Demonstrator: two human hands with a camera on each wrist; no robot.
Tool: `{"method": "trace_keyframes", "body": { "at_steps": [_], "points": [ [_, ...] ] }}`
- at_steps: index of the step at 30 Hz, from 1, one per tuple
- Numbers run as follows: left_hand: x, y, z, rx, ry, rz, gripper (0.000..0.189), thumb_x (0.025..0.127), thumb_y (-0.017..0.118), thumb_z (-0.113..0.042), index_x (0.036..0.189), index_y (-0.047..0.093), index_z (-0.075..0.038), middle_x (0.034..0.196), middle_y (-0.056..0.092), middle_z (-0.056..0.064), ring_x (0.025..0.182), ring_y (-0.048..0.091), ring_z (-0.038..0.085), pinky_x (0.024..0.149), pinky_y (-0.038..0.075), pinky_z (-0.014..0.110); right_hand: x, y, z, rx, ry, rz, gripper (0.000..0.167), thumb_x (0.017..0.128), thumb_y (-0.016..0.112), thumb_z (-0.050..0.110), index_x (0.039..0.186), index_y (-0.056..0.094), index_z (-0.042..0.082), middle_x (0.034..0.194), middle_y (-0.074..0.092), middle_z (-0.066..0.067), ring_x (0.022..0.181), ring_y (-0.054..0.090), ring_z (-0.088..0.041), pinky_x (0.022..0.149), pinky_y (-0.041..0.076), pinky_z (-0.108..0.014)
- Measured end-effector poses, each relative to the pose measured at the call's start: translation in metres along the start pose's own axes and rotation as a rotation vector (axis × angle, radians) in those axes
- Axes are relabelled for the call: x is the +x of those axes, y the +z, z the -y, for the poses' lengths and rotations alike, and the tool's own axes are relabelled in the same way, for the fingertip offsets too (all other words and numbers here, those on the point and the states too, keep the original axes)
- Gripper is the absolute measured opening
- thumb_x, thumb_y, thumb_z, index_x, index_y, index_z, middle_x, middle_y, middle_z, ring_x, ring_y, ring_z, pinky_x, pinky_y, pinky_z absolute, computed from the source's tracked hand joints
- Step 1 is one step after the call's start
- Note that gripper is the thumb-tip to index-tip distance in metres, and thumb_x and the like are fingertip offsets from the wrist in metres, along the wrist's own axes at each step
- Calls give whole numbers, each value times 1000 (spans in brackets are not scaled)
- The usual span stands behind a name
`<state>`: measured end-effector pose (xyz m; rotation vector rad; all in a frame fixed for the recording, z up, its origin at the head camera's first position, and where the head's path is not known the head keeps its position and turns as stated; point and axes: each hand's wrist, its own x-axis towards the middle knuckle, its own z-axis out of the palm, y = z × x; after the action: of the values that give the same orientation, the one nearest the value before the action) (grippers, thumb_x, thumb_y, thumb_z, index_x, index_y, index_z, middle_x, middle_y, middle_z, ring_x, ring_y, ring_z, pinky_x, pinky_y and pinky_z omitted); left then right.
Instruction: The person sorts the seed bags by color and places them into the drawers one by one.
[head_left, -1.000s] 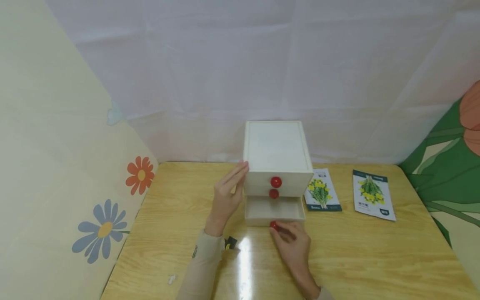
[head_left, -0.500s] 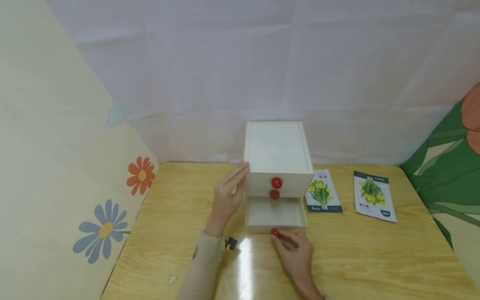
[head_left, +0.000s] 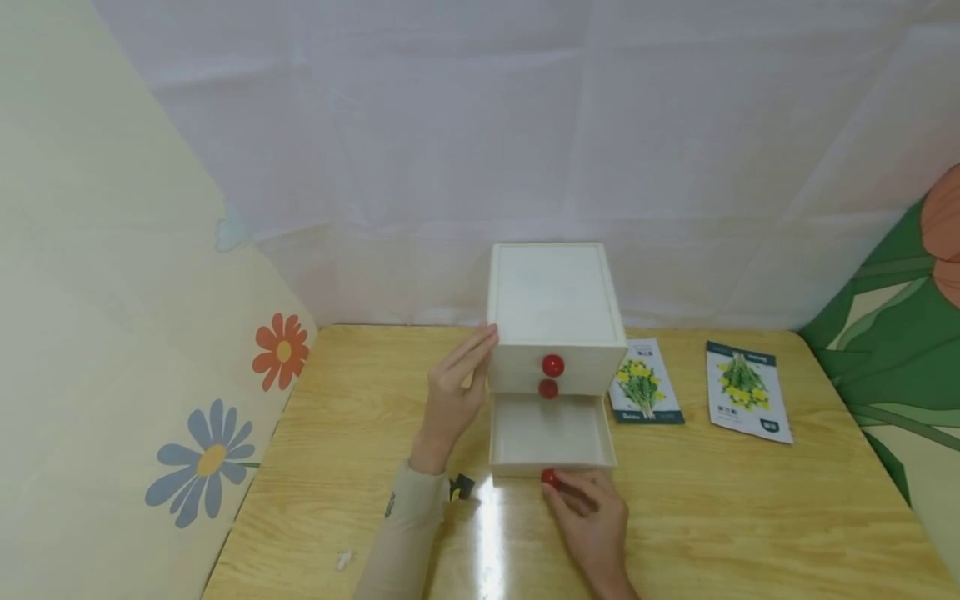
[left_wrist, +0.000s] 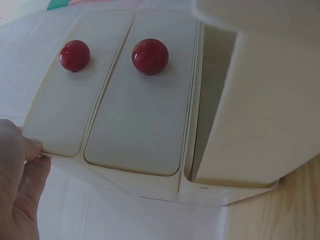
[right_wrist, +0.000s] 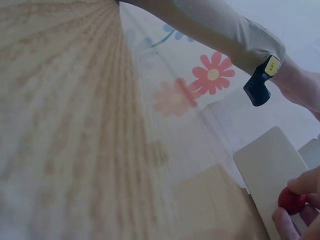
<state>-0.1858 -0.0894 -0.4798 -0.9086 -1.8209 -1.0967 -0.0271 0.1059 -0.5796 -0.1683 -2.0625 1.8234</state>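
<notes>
Upright on the worktop [head_left: 735, 517], close to the pale backdrop cloth [head_left: 420, 167], a white three-drawer cabinet [head_left: 555, 292]. Top drawer [left_wrist: 65, 107] and middle drawer [left_wrist: 140, 115] both fully in, each with a round red knob [left_wrist: 150, 56]. Bottom drawer [head_left: 517, 470] drawn well forward, white floor and low walls on show inside, rear end hidden beneath the drawers above. Lowest knob [right_wrist: 289, 202] pinched between thumb and fingers of the right hand [head_left: 592, 517], partly covered by them. Left hand [head_left: 453, 392] uncurled, fingertips touching the cabinet's upper left front corner; cut off by the frame in the left wrist view, almost wholly out of the right wrist view. At the cuff of the left sleeve [right_wrist: 225, 30], a black device [right_wrist: 260, 85] with a yellow label, partly hidden from the head view. Just right of the cabinet, a yellow-flower packet [head_left: 645, 383], one edge hidden behind it. Farther right, apart, a second packet [head_left: 747, 392], similarly printed, small lettering unreadable. Toward the lower left, a small white scrap [head_left: 344, 559], hard to identify.
</notes>
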Motion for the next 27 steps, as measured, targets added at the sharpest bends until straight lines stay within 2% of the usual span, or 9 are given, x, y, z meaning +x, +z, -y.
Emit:
{"method": "trace_keyframes", "body": {
  "at_steps": [6, 14, 27],
  "points": [
    [0, 0, 0, 4, -5, 8, 35, 92, 68, 20, 125, 71, 10, 134, 70, 26, 129, 68, 41, 109, 58, 37, -5, -2, -3, -22, 14, 2, 34, 71, 87, -21, 97, 81, 1, 96, 67, -9, 88, 75, -6, 80, 66, -26],
    [-2, 0, 2, -1, -22, 20, 32, 94, 68, 17, 126, 71, 10, 134, 70, 26, 131, 67, 40, 109, 58, 37, -15, -2, -5, -15, -26, -5, 35, 70, 87, -21, 96, 82, 2, 94, 69, -6, 87, 76, -5, 79, 66, -25],
    [-1, 0, 1, -5, -20, 7, 37, 90, 68, 22, 125, 71, 10, 133, 70, 27, 126, 69, 43, 108, 58, 37, -27, 1, -5, 33, -27, -15, 33, 71, 87, -20, 93, 82, 5, 94, 73, -8, 87, 76, -8, 77, 66, -26]
  ]
}}
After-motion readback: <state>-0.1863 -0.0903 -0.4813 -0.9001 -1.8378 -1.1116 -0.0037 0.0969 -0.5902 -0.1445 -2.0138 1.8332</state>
